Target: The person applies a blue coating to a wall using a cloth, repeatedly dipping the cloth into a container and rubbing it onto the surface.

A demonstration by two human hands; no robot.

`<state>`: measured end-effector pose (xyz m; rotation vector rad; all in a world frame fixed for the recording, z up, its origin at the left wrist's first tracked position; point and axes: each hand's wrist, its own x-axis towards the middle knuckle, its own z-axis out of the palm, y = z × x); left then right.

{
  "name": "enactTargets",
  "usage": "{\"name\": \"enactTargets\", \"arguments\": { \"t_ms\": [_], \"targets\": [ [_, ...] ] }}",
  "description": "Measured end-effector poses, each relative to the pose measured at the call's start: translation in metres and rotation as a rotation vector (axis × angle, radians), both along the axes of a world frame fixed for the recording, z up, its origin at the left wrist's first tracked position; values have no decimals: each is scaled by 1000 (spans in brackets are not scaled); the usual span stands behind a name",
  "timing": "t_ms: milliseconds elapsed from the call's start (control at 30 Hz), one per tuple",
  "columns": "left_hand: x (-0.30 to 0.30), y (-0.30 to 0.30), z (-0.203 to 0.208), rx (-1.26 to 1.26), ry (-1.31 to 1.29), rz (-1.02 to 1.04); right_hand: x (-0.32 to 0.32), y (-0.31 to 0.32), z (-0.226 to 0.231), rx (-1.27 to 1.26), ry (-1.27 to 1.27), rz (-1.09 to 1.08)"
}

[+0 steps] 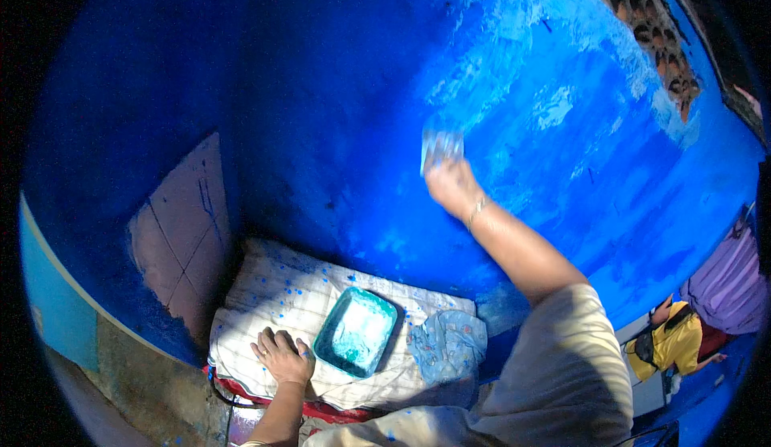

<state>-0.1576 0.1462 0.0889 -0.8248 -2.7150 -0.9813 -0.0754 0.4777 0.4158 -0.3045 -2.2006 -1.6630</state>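
My right hand (455, 185) is closed around a flat, silvery rectangular scraper (442, 146), held up against the blue wall (377, 166). Motion blurs the tool slightly, and the fingers cover its grip. Pale, rough patches (554, 106) show on the wall to its right. Low on the left, my left hand (284, 357) rests with fingers spread on a white checked cloth (265, 286) dotted with blue spots. Just right of that hand stands a teal tray (321, 342) with whitish stuff inside. A crumpled light-blue patterned cloth (450, 342) lies right of the tray.
Pinkish tiles (185, 246) cover part of the left wall. At the upper right is an opening edged by broken hollow brick (642, 21). A person in yellow (675, 342) is at the far right, beside purple fabric (731, 274). A dark hose or cable (221, 395) curves near the cloth's left corner.
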Motion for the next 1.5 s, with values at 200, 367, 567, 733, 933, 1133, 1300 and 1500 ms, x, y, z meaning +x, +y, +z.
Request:
{"name": "enactTargets", "arguments": {
  "t_ms": [200, 367, 567, 733, 933, 1133, 1300, 1500],
  "targets": [
    [0, -2, -4, 31, 45, 21, -14, -18, 107, -212, 370, 379],
    [-1, 1, -3, 23, 26, 1, -37, 29, 81, 148, 317, 5],
    [-3, 0, -6, 28, 20, -1, -9, -3, -56, -619, -28, 42],
    [1, 0, 0, 21, 10, -1, -11, 24, 26, -880, 108, -213],
    [0, 0, -6, -1, 20, 11, 17, 20, 187, -266, 593, 235],
    [2, 1, -8, -34, 92, 6, 31, 60, 111, -56, 513, 26],
    [3, 5, -4, -26, 84, -10, 60, 52, -64, -319, 177, 7],
    [3, -2, -6, 14, 90, 12, 94, -42, -96, -1086, 333, -78]
  ]
}}
